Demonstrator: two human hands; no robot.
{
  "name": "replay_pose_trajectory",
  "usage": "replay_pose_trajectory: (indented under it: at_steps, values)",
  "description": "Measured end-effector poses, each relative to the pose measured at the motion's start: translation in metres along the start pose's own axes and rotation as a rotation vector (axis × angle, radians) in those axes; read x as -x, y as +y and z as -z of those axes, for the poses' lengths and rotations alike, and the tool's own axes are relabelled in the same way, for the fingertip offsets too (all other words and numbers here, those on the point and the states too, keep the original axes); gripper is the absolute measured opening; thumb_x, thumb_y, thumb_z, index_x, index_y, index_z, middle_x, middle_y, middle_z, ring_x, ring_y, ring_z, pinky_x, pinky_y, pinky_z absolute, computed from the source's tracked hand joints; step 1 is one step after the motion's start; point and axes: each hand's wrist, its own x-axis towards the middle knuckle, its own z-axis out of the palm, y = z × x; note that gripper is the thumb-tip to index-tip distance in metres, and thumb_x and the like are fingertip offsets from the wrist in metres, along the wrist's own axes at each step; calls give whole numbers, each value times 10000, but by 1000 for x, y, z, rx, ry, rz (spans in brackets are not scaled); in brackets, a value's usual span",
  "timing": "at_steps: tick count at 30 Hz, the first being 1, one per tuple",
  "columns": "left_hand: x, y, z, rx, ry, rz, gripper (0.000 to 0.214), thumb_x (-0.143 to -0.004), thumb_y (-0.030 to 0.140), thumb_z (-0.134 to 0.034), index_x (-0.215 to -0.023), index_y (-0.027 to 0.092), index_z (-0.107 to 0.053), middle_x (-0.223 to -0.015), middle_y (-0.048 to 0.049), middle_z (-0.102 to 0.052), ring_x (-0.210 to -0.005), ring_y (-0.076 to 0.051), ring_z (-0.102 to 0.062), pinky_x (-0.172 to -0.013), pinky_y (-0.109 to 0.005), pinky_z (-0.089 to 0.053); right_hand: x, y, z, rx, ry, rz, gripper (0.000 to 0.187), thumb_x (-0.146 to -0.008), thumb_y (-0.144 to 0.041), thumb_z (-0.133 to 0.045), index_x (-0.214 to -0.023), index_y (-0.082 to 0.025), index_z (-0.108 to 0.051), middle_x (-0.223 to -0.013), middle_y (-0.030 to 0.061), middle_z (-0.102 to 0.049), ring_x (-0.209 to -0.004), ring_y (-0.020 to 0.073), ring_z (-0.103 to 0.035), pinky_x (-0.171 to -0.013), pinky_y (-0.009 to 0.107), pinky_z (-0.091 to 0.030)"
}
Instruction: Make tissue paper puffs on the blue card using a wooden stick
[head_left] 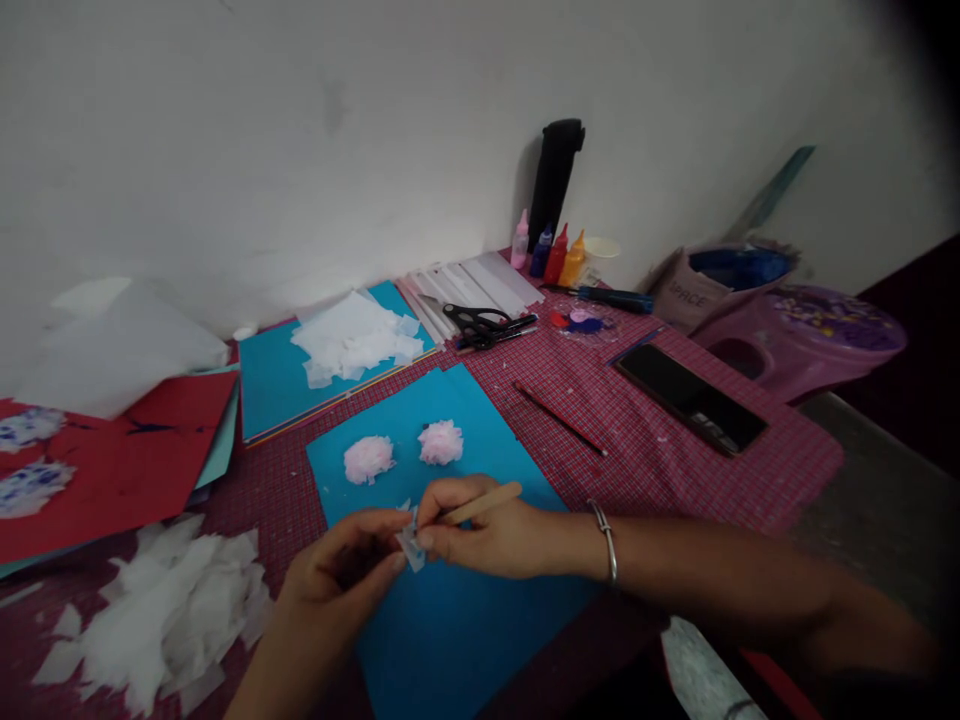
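Note:
My left hand (337,570) pinches a small piece of white tissue paper (412,552) between thumb and fingers. My right hand (480,530) grips a wooden stick (487,502), whose flat rounded end juts out above the knuckles; its lower tip is hidden by the fingers at the tissue. Both hands meet above a blue sheet of paper (450,640). Farther up that sheet are two pale pink tufts of crumpled tissue (368,459) side by side. Left of my left hand lies a loose heap of white tissue squares (172,610).
More tissue squares (356,340) lie on a blue paper stack behind. Scissors (476,322), a paintbrush (561,418), a phone (690,398) and small paint bottles (556,255) occupy the right side. Red paper (150,460) with blue-spotted tufts is at left. A pink bucket (795,345) stands beyond the table edge.

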Motion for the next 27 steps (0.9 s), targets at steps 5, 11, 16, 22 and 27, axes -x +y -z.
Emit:
replay_pose_trajectory:
  at_steps: [5,11,16,22,27]
  values:
    - [-1,-7,1,56,-27,-7,344,-754,266,-666,-1088,257,-585,-742,26,-581,-607,-101,-526,-535,-193,-425,0,-1,0,14,54,-37,84,-798,-216,-572,-746,-157,-543,-594,-46,-496,-505,77,-447,-463,191,-357]
    - [-1,-1,6,152,-100,60,335,-771,468,-616,-995,221,-591,-733,6,-547,-570,-122,-506,-455,-215,-394,5,-9,2,162,95,61,100,-815,-228,-564,-741,-160,-569,-604,-39,-504,-524,74,-440,-481,189,-355]
    - [4,3,2,-150,9,37,254,-704,350,-691,-917,215,-663,-560,74,-365,-512,-88,-387,-483,-193,-317,8,-8,0,238,91,134,88,-816,-212,-568,-743,-167,-589,-607,-42,-508,-544,76,-461,-503,188,-364]
    - [6,13,0,-331,25,-126,121,-737,307,-633,-682,210,-680,-583,38,-462,-535,-105,-432,-495,-208,-337,7,-7,-1,274,96,143,98,-827,-236,-563,-761,-171,-596,-632,-30,-538,-577,89,-488,-524,198,-388]
    - [-1,17,7,-375,-3,9,187,-714,352,-641,-617,196,-607,-566,33,-525,-544,-127,-487,-507,-214,-379,7,-12,9,244,156,174,138,-860,-257,-514,-794,-168,-597,-664,-18,-562,-577,91,-493,-525,200,-394]
